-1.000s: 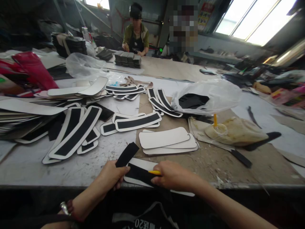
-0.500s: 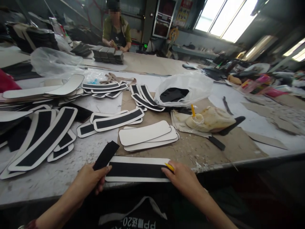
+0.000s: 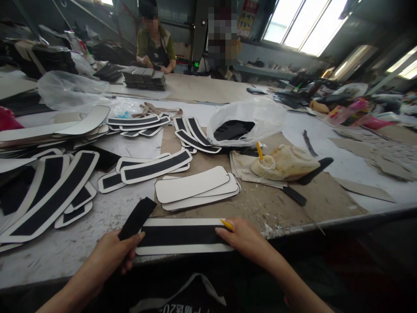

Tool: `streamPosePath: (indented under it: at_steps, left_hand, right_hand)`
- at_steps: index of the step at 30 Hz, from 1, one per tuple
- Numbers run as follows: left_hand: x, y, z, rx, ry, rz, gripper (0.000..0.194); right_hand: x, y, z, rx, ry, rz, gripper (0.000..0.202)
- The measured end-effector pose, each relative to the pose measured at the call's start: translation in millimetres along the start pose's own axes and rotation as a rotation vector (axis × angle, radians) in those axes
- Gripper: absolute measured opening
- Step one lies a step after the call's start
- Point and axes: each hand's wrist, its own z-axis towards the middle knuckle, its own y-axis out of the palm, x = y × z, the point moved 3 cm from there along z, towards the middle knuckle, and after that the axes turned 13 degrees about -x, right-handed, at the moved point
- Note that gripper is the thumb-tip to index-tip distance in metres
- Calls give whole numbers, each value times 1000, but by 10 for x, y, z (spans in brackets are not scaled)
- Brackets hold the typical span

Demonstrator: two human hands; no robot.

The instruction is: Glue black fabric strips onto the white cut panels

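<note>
Both hands press a black-striped white panel (image 3: 182, 237) at the counter's (image 3: 81, 248) near edge.
Since a moment ago little has shifted: left hand (image 3: 112, 256) fingers grip a black strip (image 3: 137, 217), right hand (image 3: 243, 239) fingers pinch a yellow stick (image 3: 226, 224); bare counter lies beyond the left fingers.

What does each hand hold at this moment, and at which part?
The left hand grips a black strip at its lower end. The right hand holds a yellow tool, only its tip showing, and presses the right end of the white panel.
</note>
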Motion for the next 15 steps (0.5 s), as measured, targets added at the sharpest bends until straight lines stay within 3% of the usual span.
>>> streamPosePath:
  at_steps: [15]
  left_hand:
    - [80, 52, -130, 51, 24, 41, 36]
  right_hand:
    - [-25, -15, 20, 51, 62, -144, 29]
